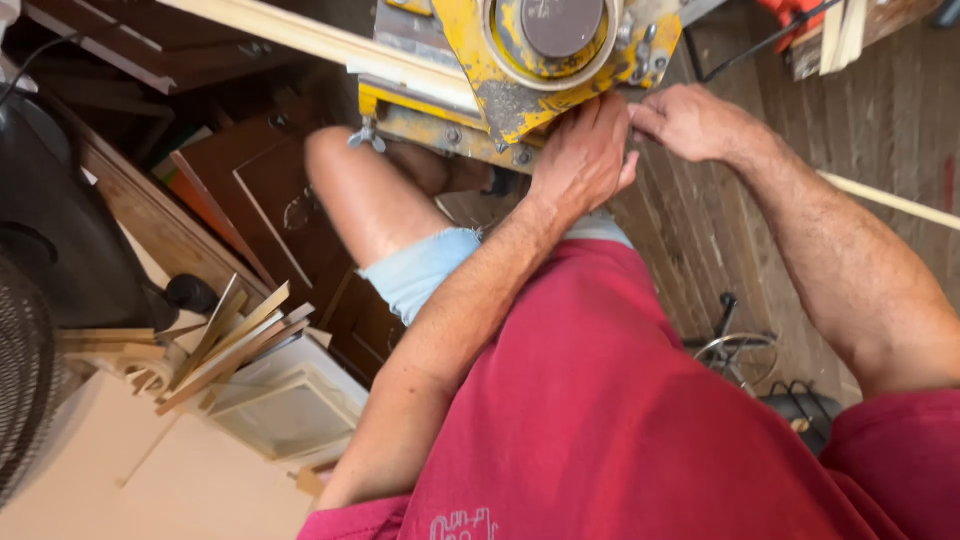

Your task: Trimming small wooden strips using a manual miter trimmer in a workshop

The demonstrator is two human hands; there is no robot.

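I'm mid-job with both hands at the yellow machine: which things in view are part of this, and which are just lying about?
In hand:
- worn yellow metal machine with a round disc, touched by the left hand and the right hand
- long pale wooden strip lying across that machine

Lying about:
- heap of thin wooden offcuts
- white framed panel
- dark round fan grille
- small metal wheel

yellow machine [520,60] cut off at top edge, fingertips of both hands hidden against it

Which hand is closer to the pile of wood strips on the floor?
Left. The left hand rests on the yellow machine, above the wood strips. The right hand is farther away.
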